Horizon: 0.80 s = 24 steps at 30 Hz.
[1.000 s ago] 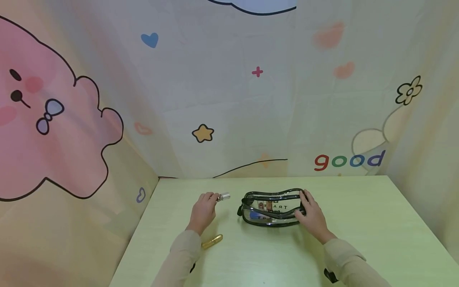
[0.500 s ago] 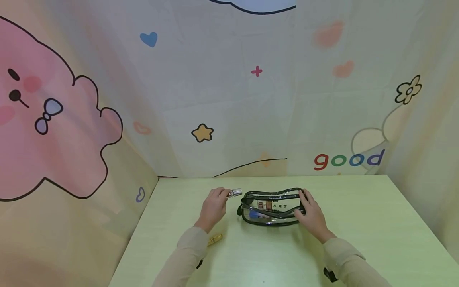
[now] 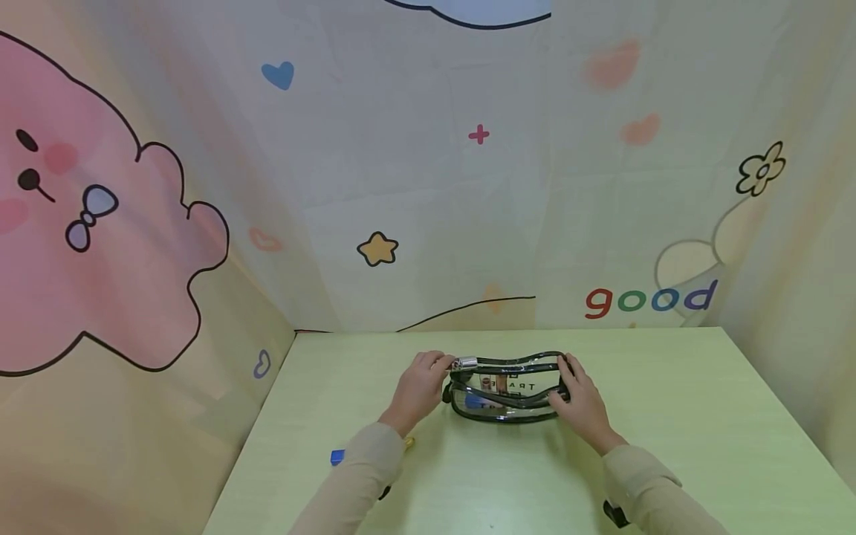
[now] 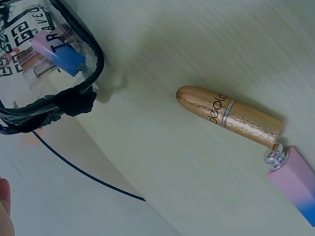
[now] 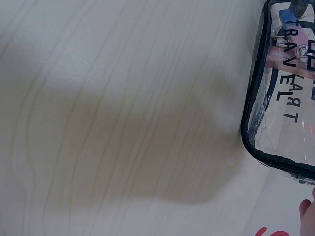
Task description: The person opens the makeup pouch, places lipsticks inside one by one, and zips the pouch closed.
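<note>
A clear travel pouch with black trim stands on the table, its top gaping. My right hand grips its right end, thumb on the near rim and fingers on the far one. My left hand pinches a small tube with a shiny silver end, which overlaps the pouch's upper left rim in the head view; the rest is hidden by my fingers. Through the clear wall show a pink-and-blue tube and other small cosmetic tubes. Both wrist views catch only a fingertip at their edge.
A gold lipstick tube lies on the pale table, partly under my left forearm in the head view. Touching its end is a pink-and-blue tube with a clear knob. A printed curtain hangs behind the table.
My left hand has moved right with the silver-ended tube, from beside the pouch to its left rim. A blue end has come into sight left of my sleeve. My right hand stays put.
</note>
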Each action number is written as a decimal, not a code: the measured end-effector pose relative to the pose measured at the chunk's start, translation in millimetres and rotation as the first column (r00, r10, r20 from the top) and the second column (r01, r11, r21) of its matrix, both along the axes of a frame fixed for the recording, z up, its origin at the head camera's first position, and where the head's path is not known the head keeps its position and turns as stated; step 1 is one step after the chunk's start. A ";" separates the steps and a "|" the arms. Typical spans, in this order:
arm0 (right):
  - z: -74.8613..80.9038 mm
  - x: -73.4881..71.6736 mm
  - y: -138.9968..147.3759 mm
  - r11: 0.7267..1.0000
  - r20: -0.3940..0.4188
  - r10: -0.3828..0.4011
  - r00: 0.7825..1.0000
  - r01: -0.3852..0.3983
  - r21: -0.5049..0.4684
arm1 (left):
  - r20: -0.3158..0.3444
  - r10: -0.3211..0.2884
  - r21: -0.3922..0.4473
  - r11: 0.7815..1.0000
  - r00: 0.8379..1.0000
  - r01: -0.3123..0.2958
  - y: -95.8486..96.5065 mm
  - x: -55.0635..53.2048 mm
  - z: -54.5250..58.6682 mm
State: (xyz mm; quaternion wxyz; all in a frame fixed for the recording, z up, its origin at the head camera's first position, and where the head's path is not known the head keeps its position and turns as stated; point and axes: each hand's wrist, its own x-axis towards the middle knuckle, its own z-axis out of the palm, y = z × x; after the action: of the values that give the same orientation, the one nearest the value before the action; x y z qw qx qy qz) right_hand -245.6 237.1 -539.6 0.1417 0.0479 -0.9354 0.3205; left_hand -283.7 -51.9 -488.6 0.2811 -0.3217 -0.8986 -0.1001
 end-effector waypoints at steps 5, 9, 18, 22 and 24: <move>-0.3 0.7 -0.2 1.000 -0.012 -0.001 1.000 0.001 -0.010 | -0.010 -0.030 -0.048 0.998 1.000 0.029 4.8 -0.7 -0.5; -0.5 0.9 -0.5 1.000 -0.022 -0.003 1.000 0.003 -0.008 | -0.002 -0.041 -0.077 0.996 0.999 0.040 8.8 -0.7 0.7; 0.0 0.2 -0.7 1.000 -0.012 -0.003 1.000 0.003 0.000 | 0.044 -0.050 -0.137 0.989 0.998 0.055 18.5 -0.3 1.5; -0.2 0.4 -0.7 1.000 -0.012 -0.005 1.000 0.005 -0.006 | 0.052 -0.057 -0.168 0.984 0.997 0.065 23.5 -1.6 -1.2; -0.1 0.7 -0.7 1.000 -0.013 -0.005 1.000 0.005 -0.009 | 0.052 -0.064 -0.177 0.982 0.997 0.072 26.0 -2.0 -2.9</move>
State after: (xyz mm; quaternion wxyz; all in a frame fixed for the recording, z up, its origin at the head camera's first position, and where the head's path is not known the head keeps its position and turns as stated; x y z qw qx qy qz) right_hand -244.8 236.3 -539.8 0.1488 0.0473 -0.9331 0.3240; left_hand -285.7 -25.9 -491.5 0.2270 -0.3736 -0.8987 -0.0361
